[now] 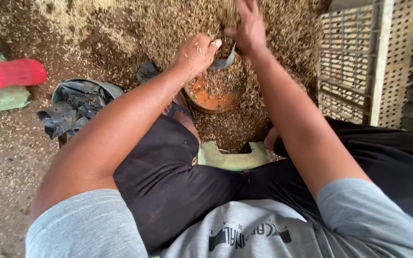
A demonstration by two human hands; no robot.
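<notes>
A person sits low on a green stool [233, 157], seen from above, knees apart in dark trousers and a grey shirt. Both bare arms reach forward toward 12 o'clock, over a floor [5, 167] strewn with rice husk.

Just past the knees stands a round orange bowl [214, 98], partly filled with husk. A dark plastic bag [223, 62] lies at its far rim, between the hands.

What could go wrong: the bowl sits on loose husk, so a push from either wrist could tip it and spill its fill. Husk dropped from too high could scatter past the rim. The thin bag could tear or slip if tugged hard.

The left hand [194, 52], at 11 o'clock from the bowl, is curled loosely, fingers bent inward; it appears to pinch the bag's edge, with husk stuck to its knuckles. The right hand [247, 26], at 12 o'clock, is half closed around a clump of husk [230, 14] lifted from the pile [168, 19] behind; how tightly it grips cannot be told.

At 9 o'clock a bucket [80, 102] holds crumpled black plastic. Farther left lies a red bottle [10, 74] on a green sack. At 2 o'clock stand slatted plastic crates [350, 62].
</notes>
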